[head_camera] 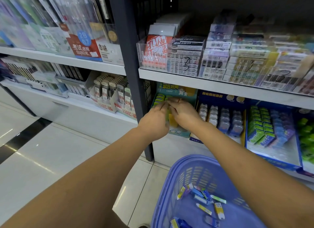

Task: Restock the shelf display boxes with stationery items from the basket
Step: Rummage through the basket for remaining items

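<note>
**A:** Starting closest – where's the stock?

**B:** The purple basket (171,173) sits bottom right on the floor (51,151), and a loose scatter of small packs (203,199) lies in the bottom of it, blue, yellow and white ones mostly. Both bare forearms reach over it toward the low shelf.

**A:** And the hands?

**B:** The left hand (154,120) and right hand (185,116) meet inside the teal box (182,133), the leftmost box on that shelf, hard against the dark upright. Fingers on both are bent and the tips are touching or nearly so. Honestly it's too blurry there – I can't tell whether either one is pinching a piece or just pressing on them. There's a ring (179,100) on a right-hand finger.

**A:** What's in the box?

**B:** A yellow block (173,121) shows in the gap between the two hands, and rows of green pieces (159,98) sit just behind the fingertips.

**A:** Neighbours?

**B:** Just right of it is a blue box (220,95) with columns of white and pale blue pieces. Past that there's a tray (275,159) with green packs (260,130) and blue ones stacked at the back, its front part bare.

**A:** Higher up?

**B:** The upper shelf (203,84) has clear bins (183,61) stuffed with boxed goods, with barcodes facing out.
</note>
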Demonstrator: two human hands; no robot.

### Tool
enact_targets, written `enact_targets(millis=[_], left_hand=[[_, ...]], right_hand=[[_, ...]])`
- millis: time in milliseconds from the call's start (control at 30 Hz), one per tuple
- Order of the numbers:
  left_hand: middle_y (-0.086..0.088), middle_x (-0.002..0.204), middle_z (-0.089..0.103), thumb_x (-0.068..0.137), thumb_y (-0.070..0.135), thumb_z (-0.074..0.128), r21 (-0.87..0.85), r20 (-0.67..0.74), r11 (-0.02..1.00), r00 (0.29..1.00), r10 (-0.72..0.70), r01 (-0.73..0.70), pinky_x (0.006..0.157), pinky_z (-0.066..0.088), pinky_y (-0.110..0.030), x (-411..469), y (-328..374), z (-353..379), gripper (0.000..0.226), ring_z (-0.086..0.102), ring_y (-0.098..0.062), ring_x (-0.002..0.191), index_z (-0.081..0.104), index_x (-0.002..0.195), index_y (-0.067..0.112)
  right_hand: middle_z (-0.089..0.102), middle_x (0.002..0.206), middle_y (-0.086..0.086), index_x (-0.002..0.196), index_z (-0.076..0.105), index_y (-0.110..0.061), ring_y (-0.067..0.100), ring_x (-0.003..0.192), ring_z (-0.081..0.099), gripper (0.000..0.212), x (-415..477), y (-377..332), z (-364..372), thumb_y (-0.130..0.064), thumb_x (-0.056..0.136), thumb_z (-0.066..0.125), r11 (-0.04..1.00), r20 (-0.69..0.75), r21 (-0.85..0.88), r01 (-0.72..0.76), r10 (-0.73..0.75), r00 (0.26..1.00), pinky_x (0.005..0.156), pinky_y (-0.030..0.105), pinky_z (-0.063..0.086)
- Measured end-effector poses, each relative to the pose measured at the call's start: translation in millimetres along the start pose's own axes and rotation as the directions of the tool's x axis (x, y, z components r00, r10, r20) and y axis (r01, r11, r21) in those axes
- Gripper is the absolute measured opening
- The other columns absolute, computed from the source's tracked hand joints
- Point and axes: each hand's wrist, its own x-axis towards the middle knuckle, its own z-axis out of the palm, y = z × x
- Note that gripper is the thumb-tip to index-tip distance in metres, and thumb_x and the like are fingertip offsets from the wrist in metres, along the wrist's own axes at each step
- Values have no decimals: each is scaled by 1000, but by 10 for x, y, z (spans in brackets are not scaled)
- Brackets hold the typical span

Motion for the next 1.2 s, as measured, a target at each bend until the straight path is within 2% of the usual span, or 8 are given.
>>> enact_targets(millis=[333,467,567,667,800,933,1100,1200], left_hand=[[0,161,2,89,19,54,36,179,999,984,-4,-3,113,32,-36,-18,-114,24,82,15,-19,146,2,152,15],[-7,158,17,91,20,53,93,156,995,988,5,-20,108,37,-38,-151,5,-109,72,29,-24,140,14,151,12],[-13,127,58,94,24,48,135,41,989,998,49,-54,91,49,-40,-324,239,-191,37,56,-30,112,54,127,9],[-13,87,67,95,28,44,134,70,980,987,141,-150,70,50,-40,-576,466,-171,30,60,-30,82,64,91,6],[-8,71,58,97,33,44,124,272,960,939,209,-249,60,38,-33,-948,738,36,34,55,-27,73,53,73,10],[-14,94,65,96,26,43,105,527,950,826,198,-294,73,42,-33,-1229,998,491,25,57,-31,92,59,90,8],[-25,116,60,95,8,42,53,799,982,597,66,-181,80,37,-35,-1467,1180,1323,28,53,-35,96,63,107,-6],[-17,123,60,97,14,44,154,870,943,494,11,-293,59,35,-25,-1587,1118,1801,30,56,-30,112,62,117,2]], right_hand=[[41,148,3,140,45,-16,24,134,38,42,58,31,-5,-25,100,34,985,16,-174,18,-16,1000,107,31,36],[46,143,10,137,47,-16,28,127,45,41,121,-126,-170,-24,99,33,956,157,-284,-71,120,980,101,34,44],[60,123,17,123,60,-10,31,109,56,36,-131,-211,-393,-22,99,36,966,3,-240,-96,100,995,85,34,50],[62,91,13,88,66,-6,29,87,58,30,-726,-191,-514,-25,95,44,986,-171,-161,-37,9,985,71,37,47],[60,69,13,73,63,-4,26,67,54,35,-1713,23,-326,-30,93,52,993,235,-95,-68,89,968,60,36,39],[64,86,19,88,67,-2,28,82,61,24,-2439,368,204,-23,88,55,963,600,-128,-238,266,754,69,35,44],[67,108,14,102,69,-7,27,92,61,24,-3053,756,859,-19,84,60,963,760,-175,-204,264,594,75,29,44],[63,121,10,117,63,-13,27,109,58,33,-3321,961,1091,-16,84,63,957,799,-168,-236,272,536,87,29,44]])
